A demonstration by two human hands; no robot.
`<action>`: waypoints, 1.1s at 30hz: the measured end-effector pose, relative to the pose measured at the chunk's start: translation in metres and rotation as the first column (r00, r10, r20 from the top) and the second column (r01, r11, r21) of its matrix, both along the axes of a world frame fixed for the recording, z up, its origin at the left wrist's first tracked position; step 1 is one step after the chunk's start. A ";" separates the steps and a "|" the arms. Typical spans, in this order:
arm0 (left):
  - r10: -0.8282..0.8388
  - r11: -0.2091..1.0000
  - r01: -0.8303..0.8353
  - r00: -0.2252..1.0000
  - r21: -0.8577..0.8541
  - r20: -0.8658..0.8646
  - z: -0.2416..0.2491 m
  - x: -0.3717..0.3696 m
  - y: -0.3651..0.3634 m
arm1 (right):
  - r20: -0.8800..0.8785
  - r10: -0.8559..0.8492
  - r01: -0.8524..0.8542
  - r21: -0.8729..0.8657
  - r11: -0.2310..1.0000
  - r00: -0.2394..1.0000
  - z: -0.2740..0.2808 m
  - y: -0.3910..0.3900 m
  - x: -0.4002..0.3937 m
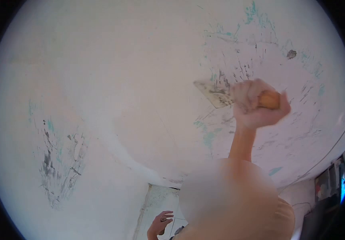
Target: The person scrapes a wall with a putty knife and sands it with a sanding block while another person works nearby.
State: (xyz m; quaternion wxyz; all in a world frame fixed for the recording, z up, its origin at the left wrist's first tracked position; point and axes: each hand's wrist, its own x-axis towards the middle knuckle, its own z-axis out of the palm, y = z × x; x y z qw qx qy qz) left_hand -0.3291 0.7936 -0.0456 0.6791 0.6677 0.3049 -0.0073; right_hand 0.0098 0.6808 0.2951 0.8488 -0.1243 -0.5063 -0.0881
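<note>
My right hand (pixel 256 103) is raised and closed around the wooden handle (pixel 269 100) of a scraper. The scraper's flat, stained blade (pixel 216 94) points left, close over a pale plastered surface (pixel 152 72). Around the blade, the scraped patch (pixel 240 52) shows dark streaks and bits of teal paint. Low in the view, my left hand (pixel 160 225) has its fingers apart and holds nothing, with a dark ring-like spot on one finger. A blurred oval hides part of the raised arm.
At left is another scraped patch (pixel 60 168) with grey and teal marks. A small dark hole (pixel 291 54) sits at upper right. A thin cable (pixel 328 152) runs along the right side, near dark shelving (pixel 327 186). A rough-edged opening (pixel 156 198) shows at the bottom.
</note>
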 end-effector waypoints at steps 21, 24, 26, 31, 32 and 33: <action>-0.148 0.988 0.145 0.987 0.059 0.057 0.025 0.049 0.019 | 0.172 -0.100 0.116 -0.084 0.990 0.980 0.010 -0.026 -0.002; -0.118 0.993 0.117 0.992 0.027 0.040 0.023 0.046 0.017 | 0.331 -0.012 -0.046 0.166 0.985 0.944 0.009 -0.057 -0.023; -0.110 0.993 0.109 0.993 0.042 0.034 0.021 0.044 0.017 | 0.326 -0.081 0.027 0.168 0.985 0.942 0.009 -0.051 -0.019; -0.099 0.995 0.099 0.994 0.002 0.035 0.022 0.034 0.011 | 0.239 -0.134 0.133 0.021 0.991 0.962 0.017 -0.048 -0.009; -0.091 0.996 0.091 0.995 0.000 0.035 0.023 0.033 0.011 | 0.270 -0.109 0.085 0.098 0.992 0.957 0.019 -0.059 -0.014; -0.082 0.997 0.083 0.996 -0.004 0.032 0.023 0.032 0.011 | 0.305 -0.122 0.077 0.157 0.985 0.944 0.018 -0.069 -0.020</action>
